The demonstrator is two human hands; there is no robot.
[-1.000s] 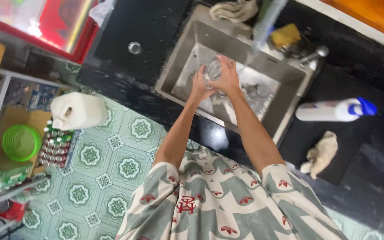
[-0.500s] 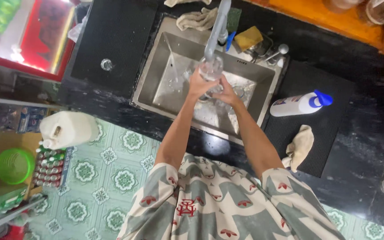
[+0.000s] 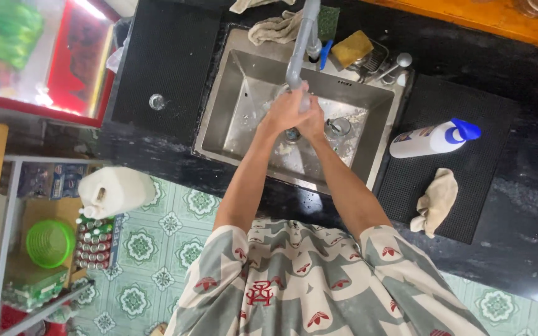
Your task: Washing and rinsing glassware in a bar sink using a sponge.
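Counter (image 3: 518,205): a black worktop fills the upper half of the head view; its sink sits toward 12 o'clock from the person's chest.
Floor (image 3: 157,249): green-patterned tiles at 7 to 9 o'clock, with a white jug (image 3: 116,191) and a green basket (image 3: 50,242) beside a rack of cans.
Sink (image 3: 244,134): a steel basin, wet, with a small glass (image 3: 339,127) standing at about 3 o'clock from the hands.
Faucet (image 3: 299,46): a grey spout that runs from 12 o'clock down to the hands; its long axis lies nearly along the 12-to-6 line, with the outlet pointing at the hands.
White bottle (image 3: 431,139): it lies on its side on the black mat at 2 o'clock, blue cap toward 2 o'clock, well apart from the sink's inside.
Cloth (image 3: 436,200): crumpled at 3 o'clock on the same mat.
Sponge (image 3: 351,47): yellow, on the back rim just beside the faucet base.
Left hand (image 3: 284,112): curled under the spout, pressed against the other hand; whether it grips something I cannot tell.
Right hand (image 3: 312,121): closed against the left; what it encloses is hidden.
Washed item: lies between the palms directly beneath the outlet, too covered to show its axis or which way it points.
Doing it well: judging from the pose, keeping both hands centred over the drain and low in the basin should limit splashing onto the counter.
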